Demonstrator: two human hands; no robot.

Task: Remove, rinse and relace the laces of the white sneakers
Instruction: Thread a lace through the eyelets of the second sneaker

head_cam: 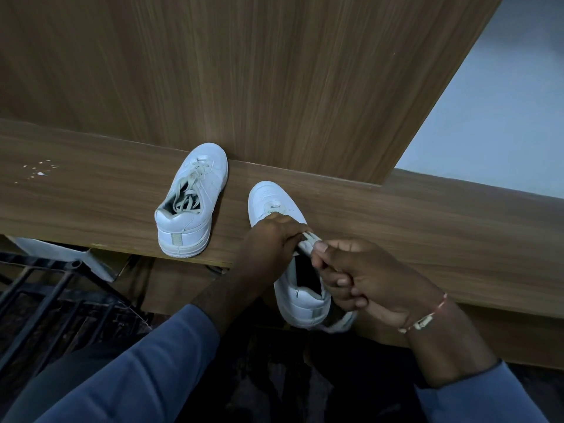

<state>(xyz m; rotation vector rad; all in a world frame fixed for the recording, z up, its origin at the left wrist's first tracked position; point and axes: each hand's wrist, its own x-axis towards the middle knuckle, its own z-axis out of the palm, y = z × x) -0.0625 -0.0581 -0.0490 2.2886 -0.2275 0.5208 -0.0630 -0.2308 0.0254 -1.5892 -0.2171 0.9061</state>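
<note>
Risk: the near sneaker (300, 296) appears to overhang the table (427, 227) edge at its heel, so a hard pull on the lace (309, 240) could tip it off. The left hand (268, 239) and right hand (366, 279) both pinch that lace with curled fingers. The second sneaker (190, 199) stands near, laced. Eyelets under the hands are hidden, and how far the lace is out cannot be told.

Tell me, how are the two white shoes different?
The left sneaker is laced up its front; the right sneaker is mostly unlaced. The left sneaker stands untouched; the left hand and right hand grip the right sneaker's lace. Both are white, toes pointing away.
</note>
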